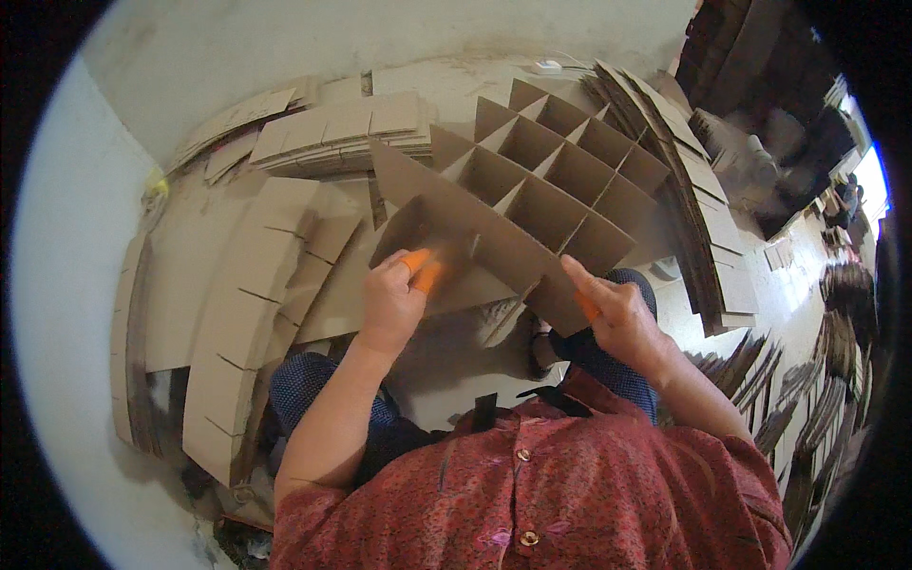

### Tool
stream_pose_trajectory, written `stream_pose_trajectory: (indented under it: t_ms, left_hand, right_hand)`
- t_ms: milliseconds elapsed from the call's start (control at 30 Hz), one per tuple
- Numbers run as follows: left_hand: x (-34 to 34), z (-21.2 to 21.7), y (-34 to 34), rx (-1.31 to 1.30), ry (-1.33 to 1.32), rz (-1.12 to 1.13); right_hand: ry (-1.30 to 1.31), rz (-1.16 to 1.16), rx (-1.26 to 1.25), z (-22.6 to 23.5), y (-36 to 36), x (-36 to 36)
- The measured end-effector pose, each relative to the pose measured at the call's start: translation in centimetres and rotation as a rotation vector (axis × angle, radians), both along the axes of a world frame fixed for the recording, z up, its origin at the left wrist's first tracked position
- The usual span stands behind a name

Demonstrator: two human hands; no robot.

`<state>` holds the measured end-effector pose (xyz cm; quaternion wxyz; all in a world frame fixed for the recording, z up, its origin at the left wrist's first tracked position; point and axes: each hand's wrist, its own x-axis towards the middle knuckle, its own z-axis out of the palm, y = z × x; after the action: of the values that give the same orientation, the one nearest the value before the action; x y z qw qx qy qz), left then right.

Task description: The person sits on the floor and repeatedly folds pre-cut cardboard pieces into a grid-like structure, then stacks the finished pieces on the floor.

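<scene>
Brown cardboard fills most of what we see. One divider grid, built of interlocked strips, sits in front of the person, around knee height, between stacks of cardboard on both sides. Its cells face upward, and its near panel slants down toward our right.

We count two hands. The right hand is nearly closed, holding the grid at its near right corner: the index finger reaches the top edge, and one orange finger cover shows below it. The left hand is curled beside the left part of the near panel, with two orange patches on its fingers. Blur and shadow lie there, so we cannot tell whether it grips the cardboard or only touches it.

Around the grid we count at least four stacks: a far-left stack, a slotted stack near the left knee, a back stack, and a tall right stack. More bundles stand at lower right, too crowded to count.

We also see one red patterned shirt with two visible buttons, and two blue trouser legs.
</scene>
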<state>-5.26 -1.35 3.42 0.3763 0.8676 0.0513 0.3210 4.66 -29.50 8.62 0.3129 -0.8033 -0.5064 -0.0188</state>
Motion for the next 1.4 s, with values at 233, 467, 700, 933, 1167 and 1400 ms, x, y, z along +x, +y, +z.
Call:
stream_pose_trajectory:
  t_ms: [233,467,700,933,1167,1400]
  left_hand:
    - [0.9,2.3,3.2,0.264,-0.343,0.341]
    - [1.8,2.4,4.1,0.168,0.016,0.263]
    - [3.0,1.4,6.0,0.163,0.289,0.102]
    - [3.2,1.1,6.0,-0.085,0.187,0.044]
    - [1.6,2.3,5.7,-0.35,0.182,0.048]
    - [1.3,1.4,-0.3,-0.713,0.323,-0.337]
  right_hand:
    - [0.016,-0.05,-0.071,0.1,0.2,0.1]
    - [-0.323,0.071,0.046,4.9,6.1,0.9]
    - [-0.199,0.138,-0.216,3.5,11.1,2.9]
    - [-0.293,0.091,-0.34,-0.5,11.8,4.0]
    - [-0.236,-0.5,-0.085,3.2,3.2,7.4]
    - [0.456,-0.325,-0.209,0.9,4.2,3.4]
